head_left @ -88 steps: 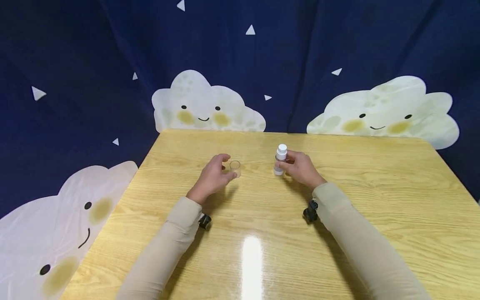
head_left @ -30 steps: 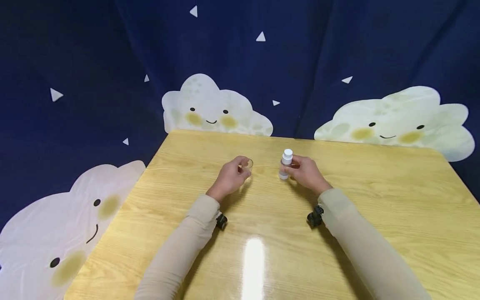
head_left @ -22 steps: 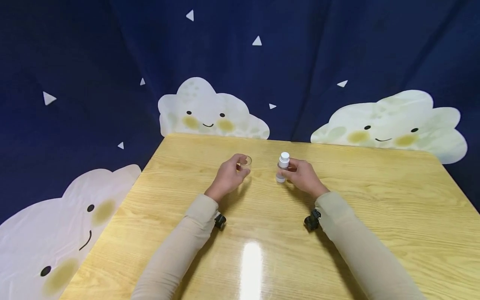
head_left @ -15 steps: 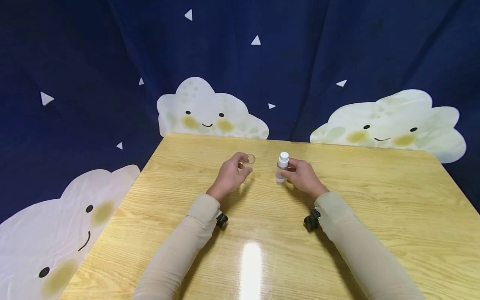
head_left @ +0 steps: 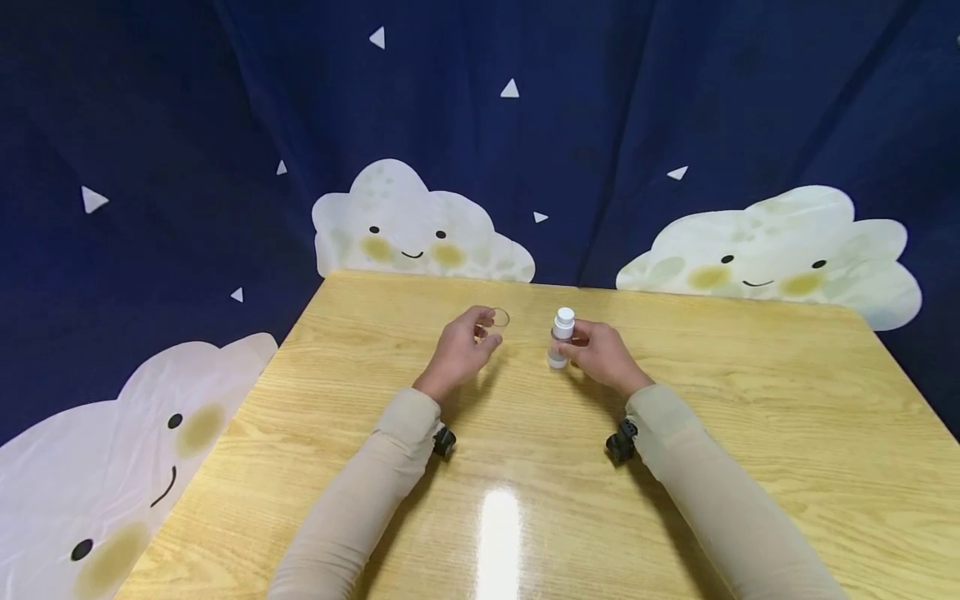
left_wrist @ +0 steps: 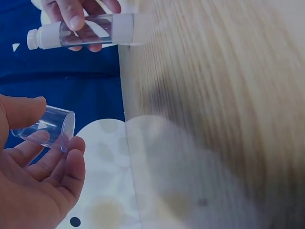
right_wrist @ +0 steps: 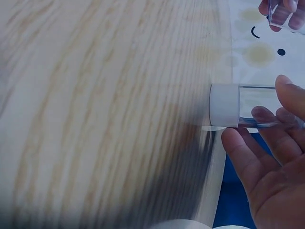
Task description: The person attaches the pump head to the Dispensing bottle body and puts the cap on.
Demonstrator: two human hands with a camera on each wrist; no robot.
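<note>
My left hand (head_left: pixel 462 343) holds a small clear cup-shaped cap (left_wrist: pixel 52 126) between thumb and fingers, left of the bottle. In the left wrist view the cap's open rim is turned toward the table, and the thumb hides part of its wall. My right hand (head_left: pixel 606 354) grips a small pump-type bottle (head_left: pixel 563 330) with a white top, clear body and white base. The bottle is upright, its white base close at the tabletop in the right wrist view. Thumb and fingers lie round the clear middle. A gap separates the cap from the bottle.
The wooden table (head_left: pixel 675 467) spreads out under both arms, with a bright light reflection (head_left: pixel 498 542) near its front. A dark blue curtain (head_left: pixel 450 100) with printed clouds hangs behind and to the left. A small black camera sits at each wrist.
The left hand has closed on the clear cap, which stood beside its fingers, and moved it right, nearer the bottle. The cap has tilted a little. My right hand keeps its grip.
</note>
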